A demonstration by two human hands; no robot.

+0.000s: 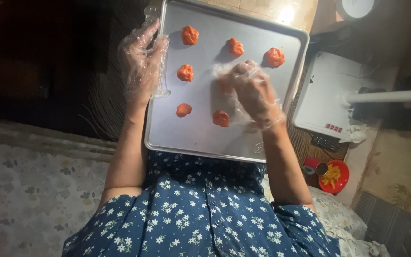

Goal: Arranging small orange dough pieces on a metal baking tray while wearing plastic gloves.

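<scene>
Head view: I saw gloved hands at a baking tray (pixel 200 128).
Right hand (pixel 253 93), fingers curled, pressed an orange dough ball (pixel 224 87); left hand (pixel 141 62), fingers spread, held the rim.

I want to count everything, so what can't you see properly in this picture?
Head view:
- Orange lump under the right hand: mostly covered by the gloved hand.
- Tray: near edge hidden by the blue flowered dress.
- Left of the left hand: too dark.
- Red bowl: contents too small.
</scene>
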